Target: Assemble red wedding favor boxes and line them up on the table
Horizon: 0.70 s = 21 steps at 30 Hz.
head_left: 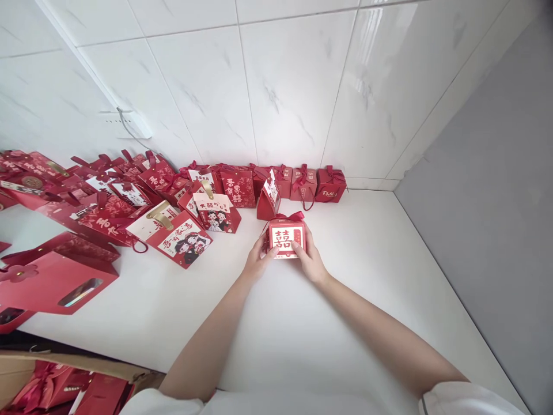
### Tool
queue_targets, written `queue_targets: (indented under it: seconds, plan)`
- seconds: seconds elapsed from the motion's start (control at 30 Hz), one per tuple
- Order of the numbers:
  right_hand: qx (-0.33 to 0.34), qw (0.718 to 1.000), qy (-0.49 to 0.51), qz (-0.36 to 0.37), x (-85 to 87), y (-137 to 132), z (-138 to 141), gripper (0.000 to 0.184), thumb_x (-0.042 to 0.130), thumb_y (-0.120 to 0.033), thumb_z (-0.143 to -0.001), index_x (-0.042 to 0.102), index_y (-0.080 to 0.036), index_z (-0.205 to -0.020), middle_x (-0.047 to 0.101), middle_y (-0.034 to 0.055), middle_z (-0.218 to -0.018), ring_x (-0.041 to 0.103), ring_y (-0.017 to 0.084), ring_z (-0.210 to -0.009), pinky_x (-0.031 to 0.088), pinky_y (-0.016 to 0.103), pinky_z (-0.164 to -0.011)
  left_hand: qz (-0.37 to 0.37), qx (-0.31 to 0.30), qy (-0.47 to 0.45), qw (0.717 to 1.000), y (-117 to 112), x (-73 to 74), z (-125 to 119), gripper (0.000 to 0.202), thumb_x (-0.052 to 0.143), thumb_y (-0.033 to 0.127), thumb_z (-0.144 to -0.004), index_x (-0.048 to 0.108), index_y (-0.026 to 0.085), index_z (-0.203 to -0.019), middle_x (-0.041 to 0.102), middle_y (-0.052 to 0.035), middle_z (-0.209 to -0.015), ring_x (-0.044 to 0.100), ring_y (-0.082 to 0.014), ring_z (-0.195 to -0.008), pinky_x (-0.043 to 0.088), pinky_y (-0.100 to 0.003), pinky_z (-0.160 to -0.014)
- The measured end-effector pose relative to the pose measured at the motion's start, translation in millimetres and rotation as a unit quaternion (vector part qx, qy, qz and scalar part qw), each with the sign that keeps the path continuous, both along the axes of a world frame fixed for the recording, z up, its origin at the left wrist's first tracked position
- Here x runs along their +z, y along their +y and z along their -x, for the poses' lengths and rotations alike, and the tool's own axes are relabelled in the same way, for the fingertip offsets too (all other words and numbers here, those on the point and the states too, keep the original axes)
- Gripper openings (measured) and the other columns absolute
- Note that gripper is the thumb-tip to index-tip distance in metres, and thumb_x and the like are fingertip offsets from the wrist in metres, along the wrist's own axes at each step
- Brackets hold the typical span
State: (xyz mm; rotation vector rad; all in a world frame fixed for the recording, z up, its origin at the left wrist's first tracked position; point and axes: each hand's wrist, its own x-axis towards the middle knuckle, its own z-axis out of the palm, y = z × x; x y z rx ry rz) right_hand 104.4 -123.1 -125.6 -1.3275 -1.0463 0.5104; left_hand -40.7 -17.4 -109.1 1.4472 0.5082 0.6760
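I hold a small red gift box [286, 238] with a white label, red characters and a ribbon bow on top, between both hands on the white counter [367, 259]. My left hand [258, 260] grips its left side with fingers curled round it. My right hand [309, 260] grips its right side, thumb on the front face. The box stands upright a little in front of a row of similar red boxes.
A row of small red ribboned boxes [330, 185] lines the tiled wall at the back. Many red gift bags and boxes [184, 239] lie piled at the left, a large one [56, 279] nearest. A cardboard carton [52, 380] with more red boxes sits below left. A grey wall stands at right.
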Motion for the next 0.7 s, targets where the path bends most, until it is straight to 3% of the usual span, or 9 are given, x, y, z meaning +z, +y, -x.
queue_targets:
  seconds: [0.07, 0.3, 0.57, 0.7]
  plan:
    - [0.03, 0.999, 0.041, 0.011, -3.4, 3, -5, 0.066, 0.045, -0.047, -0.095, 0.016, -0.032, -0.152, 0.035, 0.0017, -0.153, 0.037, 0.023, -0.139, 0.03, 0.047, -0.116, -0.001, -0.012, 0.0, 1.0, 1, -0.4, 0, 0.063, 0.066, 0.04, -0.083, 0.045, 0.02, -0.139, 0.049, -0.01, -0.143, 0.046, -0.0296, -0.131, 0.038, -0.045, -0.111]
    - [0.044, 0.997, 0.065, 0.006, -3.8, 3, -12, 0.062, 0.043, -0.05, -0.096, 0.022, -0.033, -0.151, 0.031, -0.0025, -0.155, 0.026, 0.022, -0.144, 0.02, 0.046, -0.12, 0.003, -0.017, 0.006, 1.0, 7, -0.2, 0, 0.065, 0.065, 0.04, -0.084, 0.044, 0.017, -0.141, 0.046, -0.0106, -0.146, 0.044, -0.0299, -0.133, 0.037, -0.044, -0.113]
    - [0.046, 0.996, 0.076, -0.018, -4.0, 3, -13, 0.062, 0.046, -0.048, -0.095, 0.024, -0.03, -0.149, 0.032, 0.0021, -0.154, 0.031, 0.023, -0.141, 0.024, 0.046, -0.118, 0.004, -0.031, 0.002, 0.999, 4, 0.2, 1, 0.063, 0.063, 0.04, -0.085, 0.043, 0.019, -0.141, 0.048, -0.0104, -0.144, 0.045, -0.0299, -0.132, 0.039, -0.044, -0.111]
    - [0.085, 0.992, 0.089, -0.041, -4.6, 2, -16, 0.075, 0.057, -0.047, -0.09, 0.015, -0.03, -0.15, 0.026, 0.0057, -0.156, 0.037, 0.025, -0.137, 0.034, 0.047, -0.113, 0.001, -0.036, -0.006, 0.999, 9, -6.5, 2, 0.076, 0.067, 0.037, -0.081, 0.031, 0.023, -0.146, 0.04, -0.0123, -0.149, 0.043, -0.0312, -0.134, 0.038, -0.047, -0.11]
